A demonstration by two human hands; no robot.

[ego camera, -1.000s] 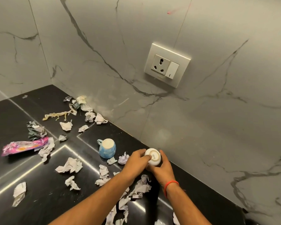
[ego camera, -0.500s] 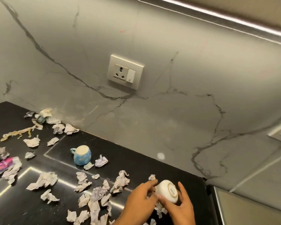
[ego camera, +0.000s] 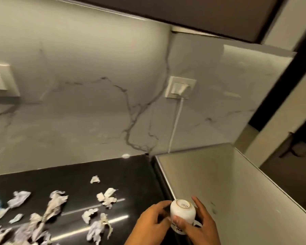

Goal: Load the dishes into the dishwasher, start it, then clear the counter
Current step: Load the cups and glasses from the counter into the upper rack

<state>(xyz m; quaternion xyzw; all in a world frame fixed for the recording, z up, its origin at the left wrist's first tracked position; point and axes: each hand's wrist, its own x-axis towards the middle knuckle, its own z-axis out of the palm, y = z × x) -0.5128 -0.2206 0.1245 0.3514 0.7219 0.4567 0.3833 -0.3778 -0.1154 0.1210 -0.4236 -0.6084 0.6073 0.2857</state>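
- Both hands, left hand (ego camera: 151,220) and right hand (ego camera: 199,225), curled round upturned white cup (ego camera: 182,212).
- Carried rightward off black counter (ego camera: 74,181), now over steel appliance top (ego camera: 210,177).
- Probably dishwasher-bound; paper scraps (ego camera: 55,200) left uncleared.

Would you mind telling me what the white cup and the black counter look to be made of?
The upturned white cup looks like glazed ceramic: smooth and glossy, with an unglazed-looking foot ring around a printed mark. The black counter seems to be polished stone, possibly granite, since it mirrors the lights in sharp streaks.
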